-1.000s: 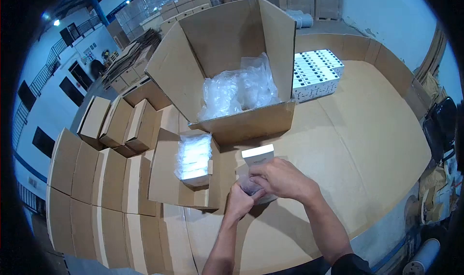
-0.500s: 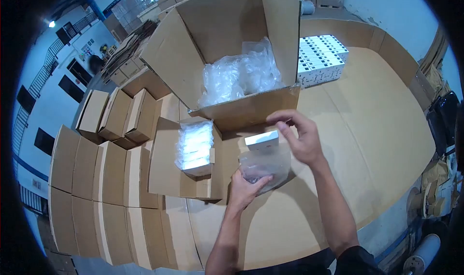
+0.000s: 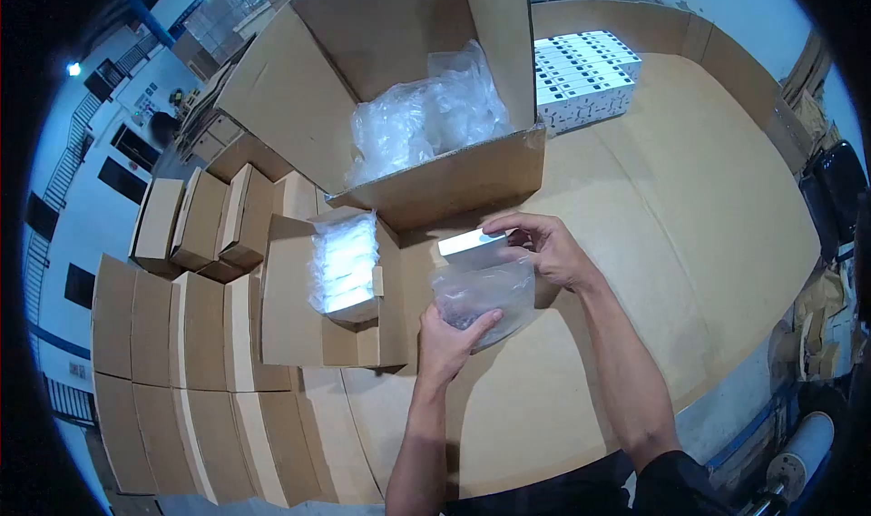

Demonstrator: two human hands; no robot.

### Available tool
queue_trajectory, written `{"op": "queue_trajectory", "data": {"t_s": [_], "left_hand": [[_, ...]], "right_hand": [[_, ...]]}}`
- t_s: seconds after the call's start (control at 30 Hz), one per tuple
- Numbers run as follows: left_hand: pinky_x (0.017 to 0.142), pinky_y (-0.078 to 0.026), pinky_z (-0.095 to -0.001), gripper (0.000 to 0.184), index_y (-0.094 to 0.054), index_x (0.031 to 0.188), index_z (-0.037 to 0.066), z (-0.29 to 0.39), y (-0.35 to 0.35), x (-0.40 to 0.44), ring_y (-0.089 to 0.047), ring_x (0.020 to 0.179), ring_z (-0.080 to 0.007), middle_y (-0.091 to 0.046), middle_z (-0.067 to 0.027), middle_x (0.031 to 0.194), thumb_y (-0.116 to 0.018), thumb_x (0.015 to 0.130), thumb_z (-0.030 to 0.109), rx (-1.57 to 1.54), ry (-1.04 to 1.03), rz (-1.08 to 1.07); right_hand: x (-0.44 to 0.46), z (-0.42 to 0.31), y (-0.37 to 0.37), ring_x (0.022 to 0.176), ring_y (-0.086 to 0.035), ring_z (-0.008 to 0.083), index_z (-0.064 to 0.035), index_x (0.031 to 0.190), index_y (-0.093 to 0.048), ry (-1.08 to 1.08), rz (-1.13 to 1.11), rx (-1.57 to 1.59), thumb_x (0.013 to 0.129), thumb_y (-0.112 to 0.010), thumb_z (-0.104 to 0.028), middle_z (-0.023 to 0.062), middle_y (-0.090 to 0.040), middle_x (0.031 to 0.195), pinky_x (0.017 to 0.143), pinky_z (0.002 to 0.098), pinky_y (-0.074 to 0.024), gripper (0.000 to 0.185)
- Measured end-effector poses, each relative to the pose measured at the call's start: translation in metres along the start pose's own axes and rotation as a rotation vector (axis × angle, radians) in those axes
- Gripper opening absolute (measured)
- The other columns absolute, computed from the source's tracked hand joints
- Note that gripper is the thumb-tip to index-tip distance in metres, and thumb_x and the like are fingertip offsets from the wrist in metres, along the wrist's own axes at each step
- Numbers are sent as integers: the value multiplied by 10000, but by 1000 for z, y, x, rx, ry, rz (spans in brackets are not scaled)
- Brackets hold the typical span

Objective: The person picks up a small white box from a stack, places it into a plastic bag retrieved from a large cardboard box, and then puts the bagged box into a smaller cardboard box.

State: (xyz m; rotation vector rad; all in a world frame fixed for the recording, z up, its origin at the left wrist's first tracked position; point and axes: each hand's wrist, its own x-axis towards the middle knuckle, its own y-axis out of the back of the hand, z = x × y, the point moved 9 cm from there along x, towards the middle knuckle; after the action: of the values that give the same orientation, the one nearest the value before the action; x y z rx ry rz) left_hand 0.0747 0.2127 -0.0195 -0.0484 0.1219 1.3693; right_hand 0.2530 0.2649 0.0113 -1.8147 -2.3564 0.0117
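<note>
A small white box [image 3: 470,245] pokes out of the mouth of a clear bubble-wrap bag [image 3: 490,296], its lower part inside. My left hand [image 3: 449,342] grips the bag from its lower left, thumb across the front. At the upper right, my right hand [image 3: 552,251] has its fingers closed on the right end of the white box, beside the bag's mouth; its thumb is partly hidden. Left of my hands stands an open carton [image 3: 392,330] holding a stack of bubble-wrapped boxes [image 3: 345,264].
Behind my hands, a large open carton [image 3: 454,178] contains loose bubble-wrap bags [image 3: 426,117]. White patterned boxes [image 3: 585,103] are grouped at the back right of the cardboard-covered table [image 3: 717,235]. Several brown cartons [image 3: 209,334] are lined up on the left.
My right hand has come down and left from above the bag and closed on the white box's end. My left hand still grips the bag. The camera view has shifted.
</note>
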Motion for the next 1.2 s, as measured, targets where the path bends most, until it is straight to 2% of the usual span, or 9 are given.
{"op": "queue_trajectory", "data": {"t_s": [0.1,0.17,0.4,0.5,0.57,0.8,0.9,1.13,1.2], "left_hand": [[845,-548,-315,464,-649,1120,-14,-3,1,0,-678,938,-168,-716,-88,1039,-887,751,136,5,11,4],[846,-548,-313,462,-651,1121,-13,-4,1,1,-678,939,-168,-715,-89,1042,-886,751,133,4,4,4],[843,-552,-316,468,-645,1142,-22,-2,2,0,-685,940,-175,-714,-99,1038,-878,760,118,7,-1,-1],[843,-553,-318,467,-643,1142,-20,-6,1,1,-684,942,-173,-715,-99,1034,-878,762,116,5,15,-3],[843,-553,-318,463,-644,1139,-18,-8,1,1,-683,940,-172,-715,-98,1032,-878,763,116,4,29,0],[825,-546,-308,445,-643,1122,-14,-2,1,0,-679,920,-156,-718,-87,1027,-878,765,112,-12,-7,-12],[829,-545,-308,448,-643,1131,-15,-1,-1,0,-678,930,-154,-719,-86,1027,-874,767,106,-11,-2,-13],[823,-553,-320,445,-641,1142,-18,2,-1,1,-684,925,-162,-721,-89,1022,-864,773,92,6,-48,-12],[826,-551,-318,441,-641,1141,-17,1,0,1,-683,932,-163,-720,-90,1028,-861,774,89,10,-33,-13]], "right_hand": [[1,13,5,1055,-658,147,-22,1188,-705,-27,55,6,861,-730,22,88,-669,1247,943,302,-538,330],[2,11,9,1013,-666,141,-9,1188,-701,64,93,-15,880,-716,24,89,-684,1204,914,297,-551,310],[-3,1,21,971,-658,131,0,1182,-686,67,279,61,895,-705,29,74,-697,1056,871,288,-568,290],[-11,-12,29,955,-656,138,1,1197,-654,121,389,104,893,-709,33,72,-682,1031,843,301,-581,310],[-15,-21,37,928,-650,123,7,1204,-639,289,457,187,879,-722,48,59,-671,1031,817,272,-579,339],[-15,-24,34,971,-677,208,10,1086,-556,331,442,468,914,-690,22,114,-621,1055,787,365,-655,218],[-15,-29,29,969,-684,218,21,1077,-550,326,404,497,913,-694,15,128,-628,1053,778,369,-656,218],[-14,-29,27,966,-688,219,31,1054,-565,340,360,359,898,-714,14,153,-670,1051,809,361,-642,216],[-15,-30,27,962,-688,200,19,1037,-584,347,371,236,890,-726,16,152,-691,1037,843,342,-615,205]]}}
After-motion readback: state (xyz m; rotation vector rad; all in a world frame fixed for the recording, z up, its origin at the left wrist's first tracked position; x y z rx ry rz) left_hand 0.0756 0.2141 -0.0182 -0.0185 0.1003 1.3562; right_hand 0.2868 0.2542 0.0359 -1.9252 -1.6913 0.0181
